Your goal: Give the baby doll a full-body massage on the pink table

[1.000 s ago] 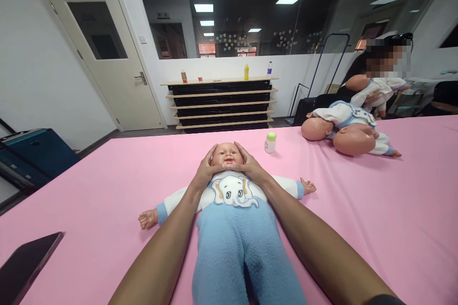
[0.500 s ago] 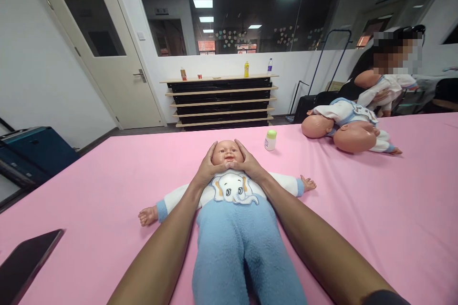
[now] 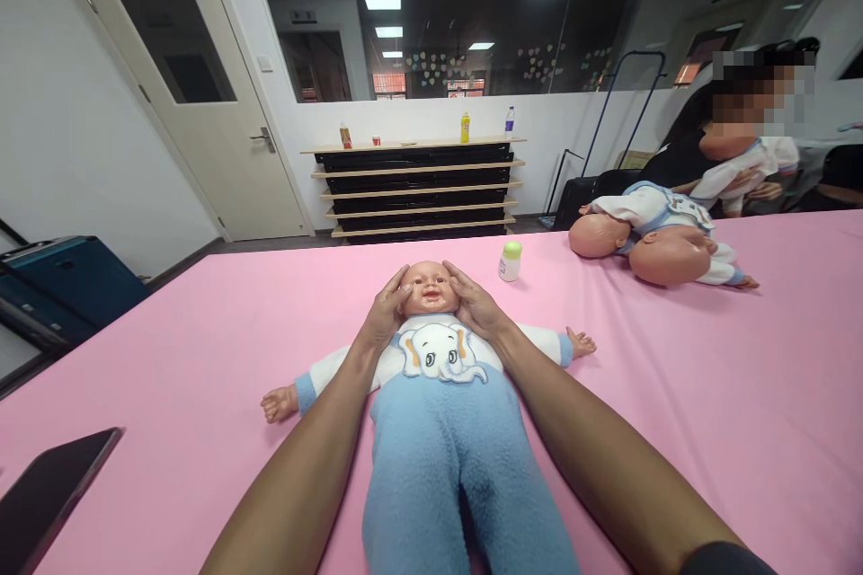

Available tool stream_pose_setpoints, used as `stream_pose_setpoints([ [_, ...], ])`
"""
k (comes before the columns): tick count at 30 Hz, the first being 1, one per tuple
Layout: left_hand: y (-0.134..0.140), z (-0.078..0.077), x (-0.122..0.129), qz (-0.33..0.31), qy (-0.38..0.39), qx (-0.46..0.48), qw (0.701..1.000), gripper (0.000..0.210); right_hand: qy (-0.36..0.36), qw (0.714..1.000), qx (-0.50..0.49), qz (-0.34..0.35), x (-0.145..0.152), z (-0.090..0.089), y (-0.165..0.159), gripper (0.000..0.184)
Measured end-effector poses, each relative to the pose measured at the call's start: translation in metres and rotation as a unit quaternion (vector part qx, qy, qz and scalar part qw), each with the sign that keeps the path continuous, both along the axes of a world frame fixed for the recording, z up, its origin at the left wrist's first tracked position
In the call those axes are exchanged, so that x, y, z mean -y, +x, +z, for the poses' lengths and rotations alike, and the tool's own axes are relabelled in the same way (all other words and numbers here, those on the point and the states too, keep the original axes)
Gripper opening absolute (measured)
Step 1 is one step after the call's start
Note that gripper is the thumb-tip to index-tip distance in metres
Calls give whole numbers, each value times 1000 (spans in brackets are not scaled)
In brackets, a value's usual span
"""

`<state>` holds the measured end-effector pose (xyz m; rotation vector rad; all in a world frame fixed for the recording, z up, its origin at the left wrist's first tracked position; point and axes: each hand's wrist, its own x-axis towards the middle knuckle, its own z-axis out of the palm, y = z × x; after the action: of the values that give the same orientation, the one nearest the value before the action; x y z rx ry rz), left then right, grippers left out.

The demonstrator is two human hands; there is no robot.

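Doll (image 3: 438, 440) lies face up on the pink surface (image 3: 195, 341), long axis approx. 12–6: head at 12, legs down to 6. From chest, arms splay approx. 8:30 & just shy of 3. L hand (image 3: 386, 313) half-curled, cupping head's 9 o'clock side; R hand (image 3: 478, 307) same at 3, head held btwn. White bottle (image 3: 510, 269) w/ green cap upright approx. 1; dark phone (image 3: 57, 494) approx. 8.

You can read no words or numbers here: the print on the green-capped container (image 3: 511, 264) and the labels on the yellow bottle (image 3: 465, 128) and purple-banded bottle (image 3: 510, 123) are too small.
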<state>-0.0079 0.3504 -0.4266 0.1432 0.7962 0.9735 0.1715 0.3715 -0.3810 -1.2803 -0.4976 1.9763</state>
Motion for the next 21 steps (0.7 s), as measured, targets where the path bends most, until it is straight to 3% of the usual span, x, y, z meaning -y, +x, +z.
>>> stream_pose_setpoints([
  [5,-1,2,3,-41,68,-90,993,104,42,992,93,78,3,9,-2,106],
  [7,-2,2,4,-50,85,-135,986,108,48,988,118,93,3,13,-2,110],
  [12,-3,1,2,-47,57,-70,995,102,15,998,27,60,1,11,-2,101],
  [18,-2,0,1,-9,9,12,1000,87,-14,1000,-20,-3,-1,-1,1,72],
  [21,-2,2,1,-20,13,-5,1000,89,4,1000,3,16,1,1,0,79],
])
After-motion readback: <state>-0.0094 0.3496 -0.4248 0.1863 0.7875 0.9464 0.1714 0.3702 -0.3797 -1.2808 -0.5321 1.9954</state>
